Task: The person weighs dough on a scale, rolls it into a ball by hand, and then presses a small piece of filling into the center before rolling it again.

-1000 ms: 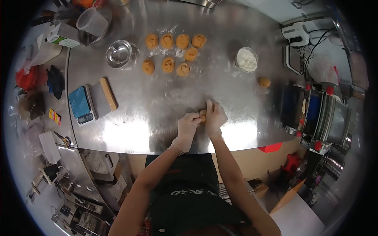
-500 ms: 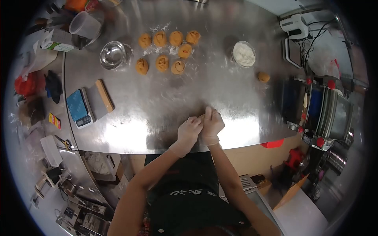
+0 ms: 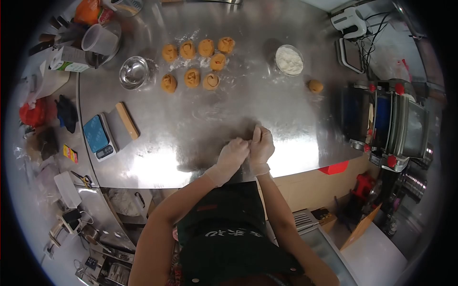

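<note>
My left hand (image 3: 232, 157) and my right hand (image 3: 261, 147), both in thin clear gloves, meet above the near edge of the steel table (image 3: 200, 107). Their fingers are curled closed against each other, and whatever lies between them is hidden. Farther up the table, several tan dough pieces (image 3: 192, 77) with folded tops sit in loose rows on dusted flour. A single smooth dough ball (image 3: 315, 86) lies apart on the right. White flour fills a clear bowl (image 3: 289, 60) at the upper right.
At left stand a clear glass bowl (image 3: 134, 73), a digital scale (image 3: 99, 137) and a dough scraper with a wooden handle (image 3: 127, 120). A rolling machine with red knobs (image 3: 403, 126) takes up the right end. A white hand mixer (image 3: 349, 22) rests at the back right.
The view has shifted slightly, so the table items appear a little displaced. My hands stay together near the table edge; the tan bit glimpsed between them is now out of sight.
</note>
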Demonstrator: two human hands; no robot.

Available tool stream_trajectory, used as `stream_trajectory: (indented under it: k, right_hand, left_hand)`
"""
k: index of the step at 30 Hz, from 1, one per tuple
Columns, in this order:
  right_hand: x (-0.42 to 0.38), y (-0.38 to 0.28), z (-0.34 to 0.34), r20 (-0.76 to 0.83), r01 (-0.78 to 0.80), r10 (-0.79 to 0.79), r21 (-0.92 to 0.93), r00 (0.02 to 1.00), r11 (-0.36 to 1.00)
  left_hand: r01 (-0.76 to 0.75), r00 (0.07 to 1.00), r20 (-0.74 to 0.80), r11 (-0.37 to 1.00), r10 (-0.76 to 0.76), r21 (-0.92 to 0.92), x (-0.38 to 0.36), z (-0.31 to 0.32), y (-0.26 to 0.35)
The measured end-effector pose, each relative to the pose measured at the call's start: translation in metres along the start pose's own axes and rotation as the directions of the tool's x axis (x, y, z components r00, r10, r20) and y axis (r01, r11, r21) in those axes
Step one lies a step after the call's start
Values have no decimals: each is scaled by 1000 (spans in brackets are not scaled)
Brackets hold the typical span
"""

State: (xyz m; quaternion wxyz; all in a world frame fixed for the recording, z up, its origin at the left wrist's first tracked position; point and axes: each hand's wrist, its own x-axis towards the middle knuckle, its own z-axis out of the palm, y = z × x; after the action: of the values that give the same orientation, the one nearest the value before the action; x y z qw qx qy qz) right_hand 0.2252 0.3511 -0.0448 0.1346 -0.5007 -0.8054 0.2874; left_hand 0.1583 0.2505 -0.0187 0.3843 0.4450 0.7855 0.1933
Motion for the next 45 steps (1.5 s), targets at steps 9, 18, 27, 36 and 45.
stream_trajectory:
  k: [9,18,27,36,45]
  right_hand:
    - [-11,14,15,-48,-17,14,-62,999,998]
    - [-38,-3,9,62,-395,415,460,908,795]
    - [-35,6,32,-141,222,-260,-238,955,946]
    - [-47,0,-6,149,-368,338,297,929,881]
    - [2,-17,21,-69,594,-600,-89,797,800]
  left_hand:
    - [-145,980,-141,989,138,-39,-10,24,-26]
    - [-227,973,59,970,222,83,-10,-40,-17]
    - [-231,808,-351,802,474,551,-21,26,-52]
    - [-90,885,-464,988,22,-125,-49,58,-16]
    - [63,819,-419,788,-392,-613,-34,40,-17]
